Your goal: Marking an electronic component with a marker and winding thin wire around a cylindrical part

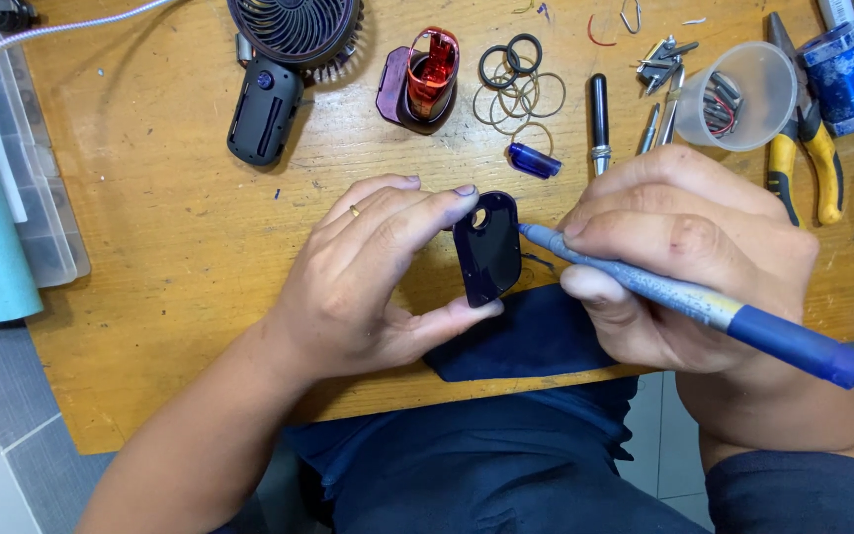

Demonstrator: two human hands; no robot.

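The left hand is pinching a dark cover while the right hand, gripping a blue tool, is working its edge, needing a steady tip.

Single head-worn view, looking steeply down from above the seated person's lap, close over the near edge of the wooden table, facing its far, tool-strewn side

Bare wood left; tools crowd right.
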